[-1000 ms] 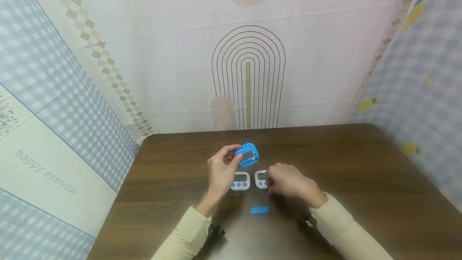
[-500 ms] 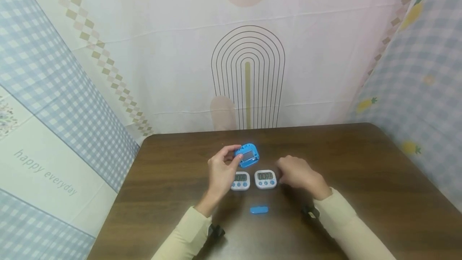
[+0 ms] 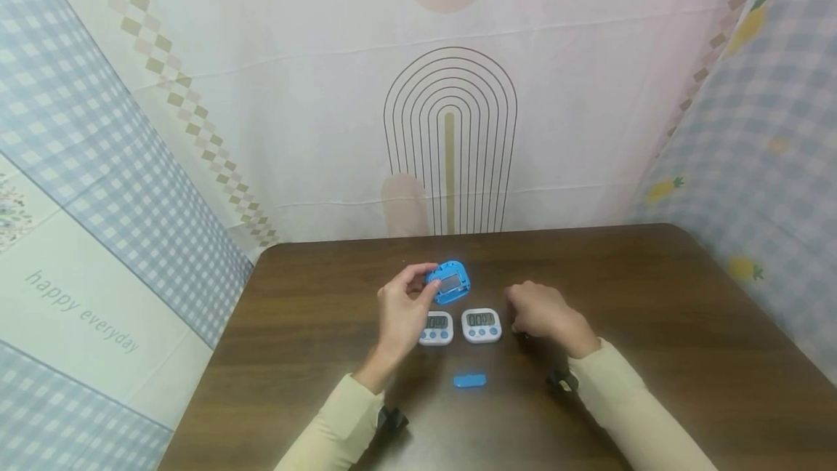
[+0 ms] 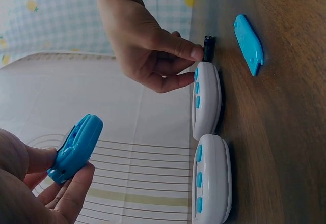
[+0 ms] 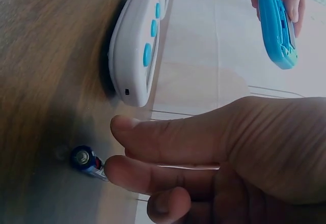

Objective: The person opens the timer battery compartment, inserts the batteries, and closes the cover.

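Observation:
My left hand (image 3: 402, 307) holds a blue timer (image 3: 448, 282) by its edge, raised above the table and turned back side up; the timer (image 4: 76, 147) also shows in the left wrist view. Two white timers (image 3: 436, 327) (image 3: 481, 325) lie side by side, face up, below it. My right hand (image 3: 539, 311) rests to the right of them, fingers loosely curled. Its index fingertip touches a small battery (image 5: 84, 160) lying on the wood, while the thumb stays a little off it. The battery (image 4: 208, 48) sits just beside the right white timer (image 4: 206, 99).
A small blue cover piece (image 3: 469, 381) lies on the dark wooden table (image 3: 654, 311) nearer to me, between my forearms. Patterned cloth hangs behind the table and along both sides.
My right hand has moved off the right white timer, to the right, and come down by the battery. The left hand and blue timer have stayed in place.

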Demonstrator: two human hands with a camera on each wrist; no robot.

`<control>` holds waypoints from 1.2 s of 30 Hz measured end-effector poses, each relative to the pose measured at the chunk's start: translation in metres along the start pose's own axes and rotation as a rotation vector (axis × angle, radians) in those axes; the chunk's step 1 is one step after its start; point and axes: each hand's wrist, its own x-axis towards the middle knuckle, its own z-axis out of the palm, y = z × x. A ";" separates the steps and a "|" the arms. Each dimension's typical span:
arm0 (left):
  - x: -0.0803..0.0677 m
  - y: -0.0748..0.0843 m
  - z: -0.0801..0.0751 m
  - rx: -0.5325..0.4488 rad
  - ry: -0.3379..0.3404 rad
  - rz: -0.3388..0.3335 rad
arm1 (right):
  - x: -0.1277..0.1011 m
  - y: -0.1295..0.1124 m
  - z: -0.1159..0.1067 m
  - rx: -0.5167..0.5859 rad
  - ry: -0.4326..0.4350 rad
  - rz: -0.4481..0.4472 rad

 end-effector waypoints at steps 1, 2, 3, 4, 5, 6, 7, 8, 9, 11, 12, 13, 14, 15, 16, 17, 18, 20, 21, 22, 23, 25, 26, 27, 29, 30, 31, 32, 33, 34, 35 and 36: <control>0.000 0.000 0.000 0.001 -0.001 0.001 | 0.000 0.000 0.000 0.002 0.000 0.002; 0.000 0.000 0.000 0.001 -0.002 0.002 | 0.001 0.000 0.000 0.005 -0.001 0.004; 0.000 0.000 0.000 0.001 -0.003 0.002 | 0.001 0.000 0.000 0.007 -0.002 0.006; 0.000 -0.001 0.000 0.001 -0.004 0.002 | 0.001 0.001 0.000 0.013 -0.003 0.010; 0.000 -0.001 0.000 0.000 -0.005 0.002 | 0.001 0.001 0.000 0.013 -0.004 0.013; 0.001 -0.001 0.001 0.000 -0.006 0.003 | 0.001 0.001 0.000 0.008 -0.003 0.015; 0.000 -0.001 0.001 0.000 -0.006 0.003 | 0.002 0.002 0.001 0.003 -0.001 0.016; 0.000 -0.001 0.001 0.000 -0.007 0.004 | 0.002 0.002 0.001 -0.005 0.001 0.018; 0.000 -0.001 0.001 0.000 -0.006 0.004 | 0.002 0.003 0.001 -0.012 0.003 0.019; 0.000 -0.001 0.000 0.002 -0.005 0.006 | 0.003 0.004 0.002 -0.028 0.005 0.021; 0.000 -0.002 0.000 0.003 -0.004 0.006 | 0.003 0.005 0.002 -0.031 0.003 0.023; 0.000 -0.001 0.000 0.002 -0.002 0.006 | 0.003 0.005 0.002 -0.032 0.000 0.026; 0.000 -0.002 0.000 0.003 -0.001 0.006 | 0.003 0.005 0.002 -0.032 -0.003 0.024; 0.000 -0.002 0.000 0.003 0.000 0.007 | 0.003 0.005 0.002 -0.029 -0.008 0.026; 0.000 -0.002 0.000 0.004 -0.001 0.008 | 0.004 0.005 0.002 -0.027 -0.012 0.028; 0.000 -0.002 0.000 0.005 -0.001 0.007 | 0.004 0.005 0.002 -0.027 -0.017 0.030; 0.000 -0.002 0.000 0.005 -0.001 0.008 | 0.004 0.005 0.002 -0.026 -0.020 0.032; 0.000 -0.001 0.000 0.006 -0.003 0.009 | 0.004 0.005 0.003 -0.026 -0.024 0.035; 0.000 -0.002 0.000 0.004 -0.003 0.010 | 0.004 0.004 0.004 -0.024 -0.027 0.040; 0.001 -0.002 0.000 0.003 -0.004 0.011 | 0.004 0.004 0.005 -0.025 -0.026 0.039; 0.001 -0.002 0.000 0.001 -0.004 0.011 | 0.004 0.004 0.005 -0.026 -0.027 0.039; 0.001 -0.002 0.000 -0.004 -0.004 0.015 | 0.004 0.004 0.005 -0.028 -0.026 0.037; 0.001 -0.002 0.000 -0.006 -0.004 0.016 | 0.004 0.004 0.006 -0.029 -0.026 0.035; 0.001 -0.001 0.000 -0.009 -0.004 0.017 | 0.005 0.004 0.006 -0.032 -0.024 0.031; 0.001 -0.001 0.000 -0.011 -0.005 0.018 | 0.004 0.004 0.005 -0.038 -0.020 0.022; 0.001 -0.001 0.000 -0.013 -0.005 0.016 | 0.004 0.004 0.005 -0.041 -0.018 0.016; 0.001 -0.001 0.000 -0.012 -0.005 0.013 | 0.004 0.003 0.005 -0.041 -0.016 0.010; 0.001 -0.002 0.001 -0.012 -0.005 0.009 | 0.004 0.003 0.005 -0.040 -0.012 0.002; 0.001 -0.002 0.001 -0.011 -0.005 0.005 | 0.004 0.003 0.004 -0.033 -0.010 -0.002; 0.001 -0.002 0.001 -0.010 -0.005 0.001 | 0.004 0.003 0.004 -0.024 -0.010 -0.004; 0.001 -0.002 0.001 -0.008 -0.006 -0.003 | 0.003 0.003 0.004 -0.014 -0.010 -0.007; 0.001 -0.002 0.001 -0.006 -0.005 -0.005 | 0.004 0.003 0.004 -0.003 -0.010 -0.007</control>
